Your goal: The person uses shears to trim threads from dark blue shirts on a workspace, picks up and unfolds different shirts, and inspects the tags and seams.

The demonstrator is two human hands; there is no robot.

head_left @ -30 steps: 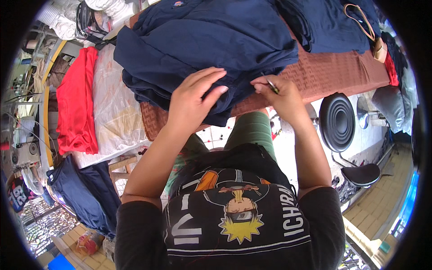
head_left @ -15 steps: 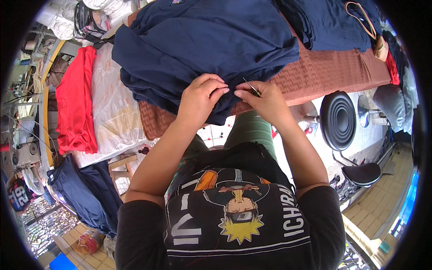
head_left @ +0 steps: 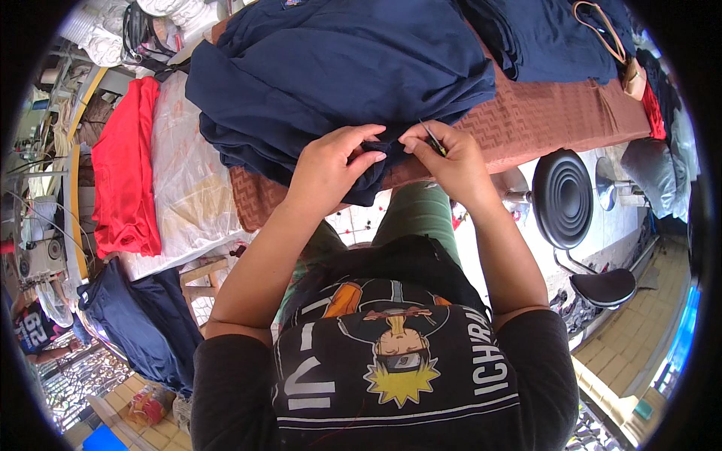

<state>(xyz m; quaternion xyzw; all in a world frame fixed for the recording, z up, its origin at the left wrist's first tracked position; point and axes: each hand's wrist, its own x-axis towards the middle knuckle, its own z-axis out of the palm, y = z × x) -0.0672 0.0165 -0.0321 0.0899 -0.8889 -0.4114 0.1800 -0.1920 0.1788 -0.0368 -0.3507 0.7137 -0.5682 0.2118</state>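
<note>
A large navy garment lies bunched over the table, its near folds hanging past the edge. My left hand is curled round a small fold of this cloth, which shows between thumb and fingers. Just to its right, my right hand is closed, thumb and forefinger pinched together near the fold; whether a thread is between the tips is too small to tell. Tucked in that hand is a small pointed metal tool, apparently thread snips, with a yellowish part; its tip points up and away, and the grip is hidden by my fingers.
A brown patterned cloth covers the table. More navy garments lie at the far right, beside a tan strap. Red fabric and clear plastic are on the left. A round black stool stands right of my legs.
Both hands have shifted slightly; the left has opened a little wider round the fold. My right hand has moved slightly right and up, with the snips still in it.
</note>
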